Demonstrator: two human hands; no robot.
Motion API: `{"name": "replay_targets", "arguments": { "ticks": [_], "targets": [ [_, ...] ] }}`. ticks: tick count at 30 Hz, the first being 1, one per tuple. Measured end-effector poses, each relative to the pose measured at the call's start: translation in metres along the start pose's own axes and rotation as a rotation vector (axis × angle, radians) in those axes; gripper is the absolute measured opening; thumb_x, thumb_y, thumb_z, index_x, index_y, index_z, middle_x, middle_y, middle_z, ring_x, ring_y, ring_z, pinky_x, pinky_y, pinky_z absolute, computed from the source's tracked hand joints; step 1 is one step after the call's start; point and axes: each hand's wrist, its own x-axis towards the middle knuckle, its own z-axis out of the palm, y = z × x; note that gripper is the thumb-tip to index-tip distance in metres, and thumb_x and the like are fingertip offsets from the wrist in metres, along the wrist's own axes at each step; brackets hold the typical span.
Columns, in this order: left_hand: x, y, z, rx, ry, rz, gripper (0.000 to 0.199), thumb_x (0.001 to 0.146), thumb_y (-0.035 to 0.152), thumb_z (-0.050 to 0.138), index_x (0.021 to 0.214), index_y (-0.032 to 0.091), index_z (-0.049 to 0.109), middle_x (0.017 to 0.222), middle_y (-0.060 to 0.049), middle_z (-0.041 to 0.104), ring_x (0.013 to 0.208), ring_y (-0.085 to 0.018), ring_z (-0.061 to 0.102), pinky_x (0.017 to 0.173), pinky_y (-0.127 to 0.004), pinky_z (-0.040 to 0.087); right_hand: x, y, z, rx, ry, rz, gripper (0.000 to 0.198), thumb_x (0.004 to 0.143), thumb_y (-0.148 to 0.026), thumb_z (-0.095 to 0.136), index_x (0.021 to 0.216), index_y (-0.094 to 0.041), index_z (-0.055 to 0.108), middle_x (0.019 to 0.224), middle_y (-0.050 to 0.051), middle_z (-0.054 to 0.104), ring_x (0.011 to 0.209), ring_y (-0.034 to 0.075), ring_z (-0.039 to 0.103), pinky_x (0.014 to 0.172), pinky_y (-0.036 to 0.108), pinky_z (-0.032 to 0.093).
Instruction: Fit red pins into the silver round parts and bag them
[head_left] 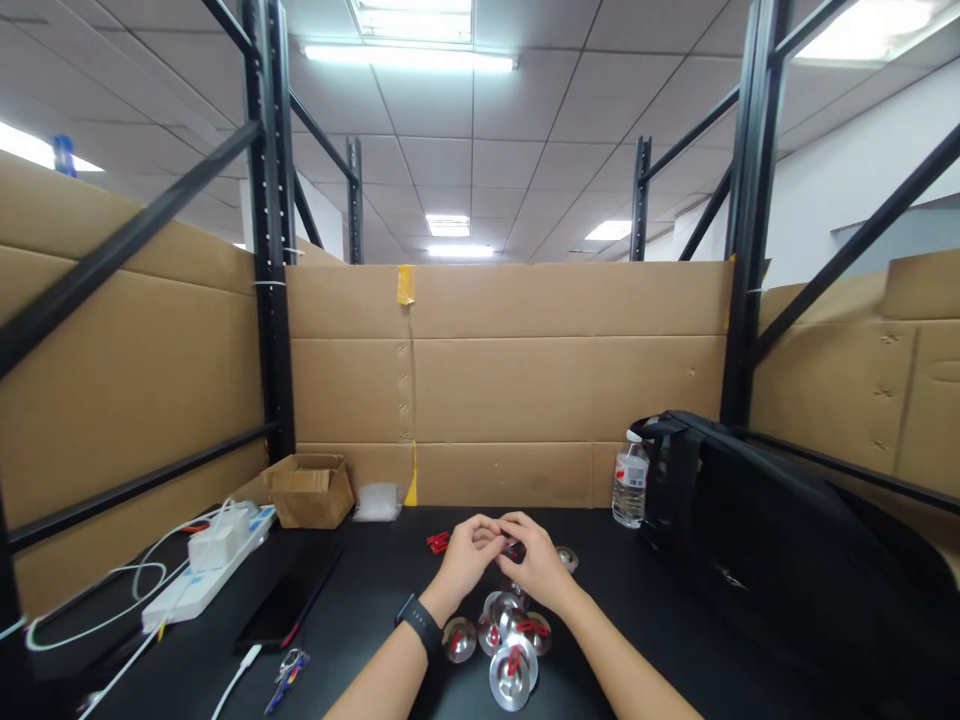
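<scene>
My left hand (466, 557) and my right hand (534, 566) meet above the black table (360, 620), fingertips pinched together around a small dark piece with red on it (514, 550). A black watch sits on my left wrist. Below my hands lie several small silver metal discs (512, 672), some with red cords threaded through them. One more disc (567, 558) lies just right of my right hand. A little bunch of red cords (437, 542) rests left of my left hand.
A white power strip with chargers and cables (206, 570) lies at the left, a dark phone (274, 612) beside it, keys (289, 668) near the front. A small cardboard box (309, 488), a plastic bag, a water bottle (630, 480) and a black bag (757, 540) stand along the cardboard walls.
</scene>
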Motion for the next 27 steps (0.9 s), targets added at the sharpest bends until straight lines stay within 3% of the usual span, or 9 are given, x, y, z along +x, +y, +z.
{"name": "replay_targets", "arguments": {
  "ticks": [5,10,13,15,17,21,27],
  "targets": [
    [0.000,-0.005,-0.008,0.135,-0.073,0.012,0.015,0.068,0.014,0.075,0.078,0.014,0.064,0.079,-0.005,0.073,0.074,-0.017,0.071,0.071,-0.025,0.054,-0.005,0.011,0.000,-0.069,-0.040,-0.011,0.047,0.068,-0.005,0.062,0.111,-0.022,0.069,0.102,0.005,0.058,0.090,0.019,0.062,0.080,0.030,0.052],
    [0.000,-0.001,-0.023,0.436,-0.056,0.096,0.012,0.071,0.007,0.063,0.078,0.015,0.067,0.072,-0.001,0.071,0.067,-0.014,0.069,0.065,-0.022,0.053,-0.006,0.029,-0.007,-0.103,-0.059,0.019,0.043,0.071,-0.008,0.062,0.112,-0.022,0.065,0.098,0.004,0.065,0.087,0.019,0.063,0.081,0.031,0.050],
    [0.006,0.007,-0.050,0.630,0.020,0.178,0.020,0.074,0.007,0.062,0.089,0.017,0.071,0.084,-0.003,0.075,0.076,-0.015,0.073,0.073,-0.025,0.057,-0.006,0.043,-0.029,-0.123,-0.030,0.112,0.050,0.074,-0.013,0.063,0.124,-0.021,0.058,0.107,0.006,0.068,0.090,0.020,0.065,0.084,0.033,0.051],
    [0.010,0.009,-0.074,0.767,0.136,0.178,0.024,0.079,0.011,0.064,0.100,0.017,0.073,0.098,-0.007,0.077,0.083,-0.017,0.075,0.078,-0.028,0.059,-0.008,0.056,-0.048,-0.194,0.003,0.200,0.046,0.075,-0.017,0.064,0.121,-0.019,0.057,0.102,0.007,0.069,0.087,0.020,0.066,0.084,0.035,0.051],
    [0.014,0.006,-0.099,0.807,0.166,0.143,0.017,0.081,0.015,0.065,0.095,0.015,0.074,0.105,-0.011,0.076,0.088,-0.020,0.074,0.083,-0.034,0.059,-0.010,0.070,-0.066,-0.294,0.033,0.247,0.040,0.073,-0.020,0.068,0.113,-0.018,0.061,0.102,0.008,0.069,0.092,0.023,0.066,0.087,0.037,0.051],
    [0.014,-0.005,-0.132,0.885,0.121,0.105,0.007,0.079,0.017,0.069,0.077,0.017,0.076,0.088,-0.008,0.077,0.082,-0.022,0.072,0.084,-0.036,0.057,-0.018,0.095,-0.090,-0.369,-0.025,0.308,0.034,0.070,-0.026,0.076,0.102,-0.017,0.070,0.107,0.011,0.071,0.097,0.026,0.068,0.092,0.039,0.051],
    [0.014,-0.014,-0.134,0.958,0.000,0.117,0.010,0.082,0.024,0.070,0.077,0.020,0.078,0.090,-0.006,0.077,0.086,-0.021,0.070,0.083,-0.031,0.053,-0.024,0.105,-0.094,-0.225,-0.194,0.424,0.039,0.069,-0.029,0.081,0.106,-0.019,0.073,0.101,0.007,0.077,0.091,0.023,0.072,0.087,0.034,0.053]
  ]
}}
